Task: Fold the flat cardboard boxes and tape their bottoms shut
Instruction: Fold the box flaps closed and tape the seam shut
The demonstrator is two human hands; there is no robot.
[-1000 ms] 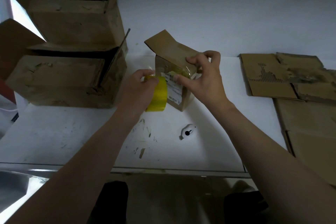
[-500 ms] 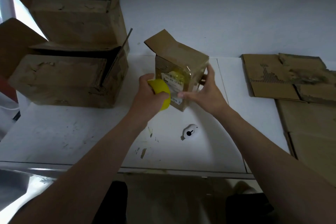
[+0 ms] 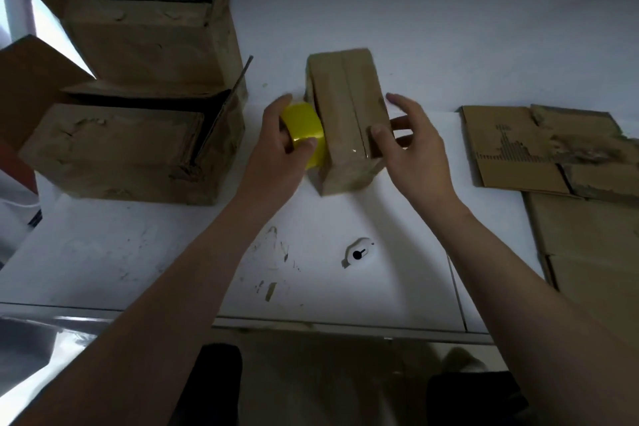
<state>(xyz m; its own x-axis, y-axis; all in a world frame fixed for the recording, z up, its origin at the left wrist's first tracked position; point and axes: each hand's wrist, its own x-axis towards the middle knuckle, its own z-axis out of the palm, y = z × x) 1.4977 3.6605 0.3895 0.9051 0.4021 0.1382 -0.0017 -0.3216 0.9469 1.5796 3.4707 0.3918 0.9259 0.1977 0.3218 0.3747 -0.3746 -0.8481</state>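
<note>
A small brown cardboard box (image 3: 344,107) stands on the white table (image 3: 138,252) with its closed flaps facing up; clear tape glints along the centre seam near its front end. My left hand (image 3: 280,145) grips a yellow tape roll (image 3: 306,130) pressed against the box's left side. My right hand (image 3: 404,138) holds the box's right side, thumb on top near the seam, fingers spread along the side.
Two large open cardboard boxes (image 3: 138,135) stand stacked at the left. Flat cardboard sheets (image 3: 553,149) lie on the right of the table. A small white object with a black spot (image 3: 358,252) lies in front of the box. The wall rises behind.
The small box has been turned so that its seamed flap face is up and the labelled side is hidden. My left hand moved the tape roll up against its left side.
</note>
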